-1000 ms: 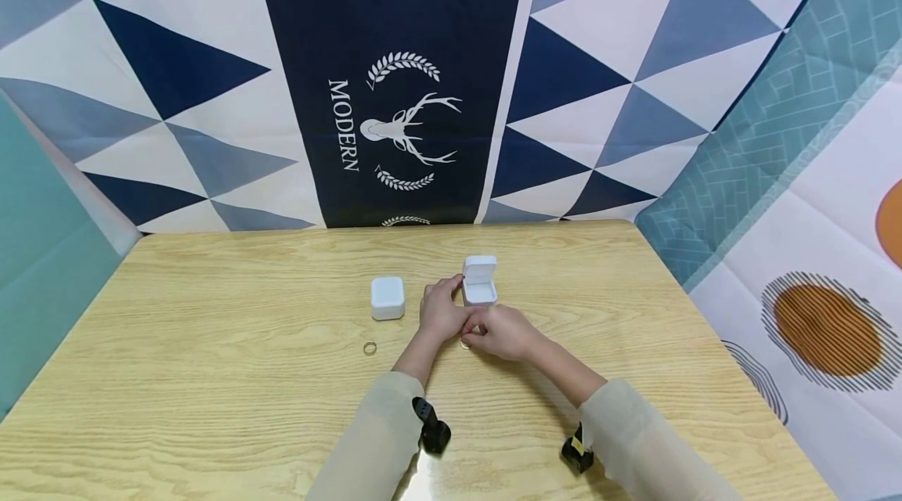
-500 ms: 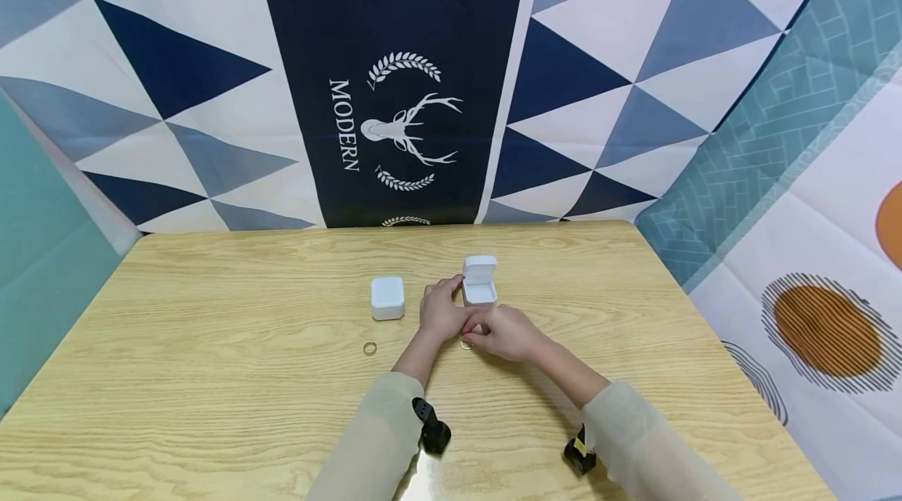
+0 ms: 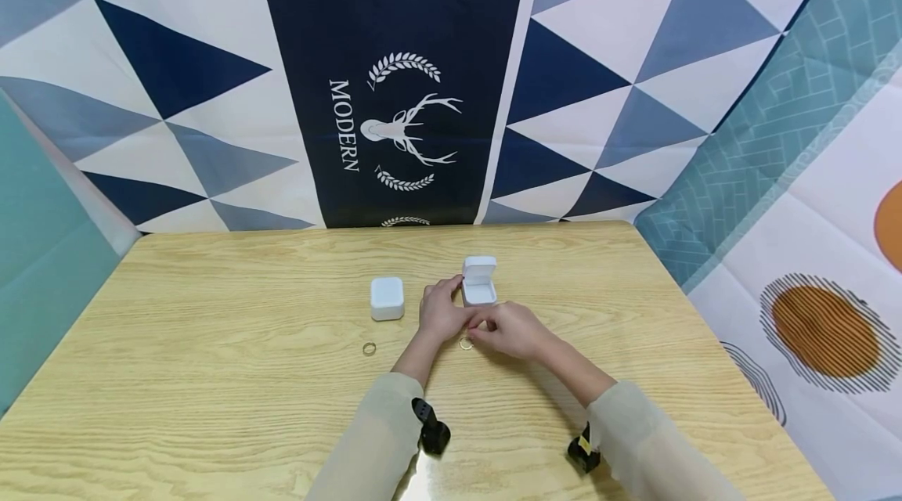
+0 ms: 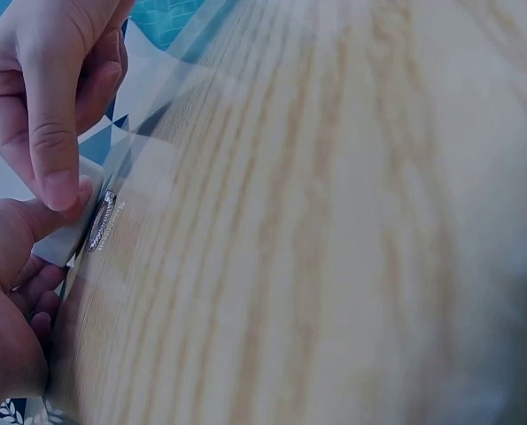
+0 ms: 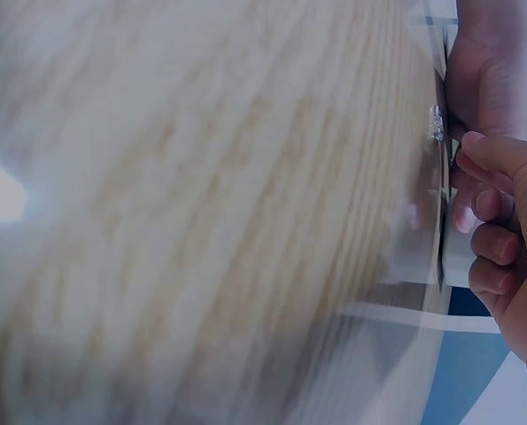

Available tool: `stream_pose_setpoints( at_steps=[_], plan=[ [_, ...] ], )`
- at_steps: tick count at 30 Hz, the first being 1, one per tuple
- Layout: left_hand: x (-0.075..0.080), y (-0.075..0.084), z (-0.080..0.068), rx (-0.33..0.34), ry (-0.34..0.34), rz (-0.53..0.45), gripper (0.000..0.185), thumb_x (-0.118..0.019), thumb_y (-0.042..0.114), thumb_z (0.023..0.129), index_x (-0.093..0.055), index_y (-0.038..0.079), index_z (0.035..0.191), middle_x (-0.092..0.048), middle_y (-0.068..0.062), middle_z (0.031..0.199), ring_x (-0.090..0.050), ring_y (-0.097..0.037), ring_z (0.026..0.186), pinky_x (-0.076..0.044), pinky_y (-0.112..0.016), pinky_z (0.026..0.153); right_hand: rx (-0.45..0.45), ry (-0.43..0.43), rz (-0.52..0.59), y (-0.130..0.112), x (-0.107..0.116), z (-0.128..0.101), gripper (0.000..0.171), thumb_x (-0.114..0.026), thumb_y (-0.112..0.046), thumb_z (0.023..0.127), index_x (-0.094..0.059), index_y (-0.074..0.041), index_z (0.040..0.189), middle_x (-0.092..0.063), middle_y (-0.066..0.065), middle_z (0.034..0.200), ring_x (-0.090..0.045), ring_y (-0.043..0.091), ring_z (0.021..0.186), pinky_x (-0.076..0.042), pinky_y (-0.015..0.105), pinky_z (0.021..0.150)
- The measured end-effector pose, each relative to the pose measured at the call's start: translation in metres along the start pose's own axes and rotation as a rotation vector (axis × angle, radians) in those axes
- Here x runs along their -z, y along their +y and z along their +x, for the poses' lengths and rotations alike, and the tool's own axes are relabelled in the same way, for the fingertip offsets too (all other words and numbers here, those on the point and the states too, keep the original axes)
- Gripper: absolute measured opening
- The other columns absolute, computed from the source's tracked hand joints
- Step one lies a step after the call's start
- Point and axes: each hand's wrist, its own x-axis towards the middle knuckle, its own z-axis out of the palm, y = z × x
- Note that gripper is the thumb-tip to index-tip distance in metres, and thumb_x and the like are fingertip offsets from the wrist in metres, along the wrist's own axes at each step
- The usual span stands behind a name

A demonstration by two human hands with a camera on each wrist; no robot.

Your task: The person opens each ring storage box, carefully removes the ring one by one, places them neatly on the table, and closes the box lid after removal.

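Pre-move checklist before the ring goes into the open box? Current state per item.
1. Open box lid up: ok.
2. Left hand steadies that box: ok, fingers on its side.
3. Ring secured by right hand: not ok, it lies on the table at the fingertips.
4. Box slot free: cannot tell, interior too small to see.
5. Second ring and closed box out of the way: ok, both apart to the left.

Small sparkly ring [image 3: 466, 344] flat on the wood table [image 3: 211, 376], just before the open white box [image 3: 480, 282].
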Motion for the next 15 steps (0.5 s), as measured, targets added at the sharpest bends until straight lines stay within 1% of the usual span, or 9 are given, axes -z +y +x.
stream_pose_setpoints(
  at_steps=[7,15],
  plan=[
    [-0.0008,0.0001,0.0013,0.009,-0.006,0.013,0.069,-0.078,0.033,0.074,-0.052,0.01,0.134,-0.056,-0.009,0.133,-0.047,-0.028,0.114,-0.038,-0.042,0.097,-0.03,0.029,0.004,0.0032,0.0042,0.0003,0.012,-0.065,-0.022,0.087,-0.073,-0.013,0.088,-0.05,-0.01,0.052,-0.036,-0.001,0.045,-0.029,0.016,0.044],
    [-0.0015,0.0003,0.0013,0.015,-0.015,0.003,0.071,-0.078,0.034,0.074,-0.051,0.011,0.135,-0.055,-0.009,0.133,-0.046,-0.028,0.115,-0.038,-0.042,0.098,-0.054,0.048,0.013,0.0083,0.0083,-0.0024,0.013,-0.066,-0.022,0.087,-0.074,-0.011,0.088,-0.048,-0.009,0.053,-0.036,0.0,0.047,-0.028,0.017,0.044]
  ],
)
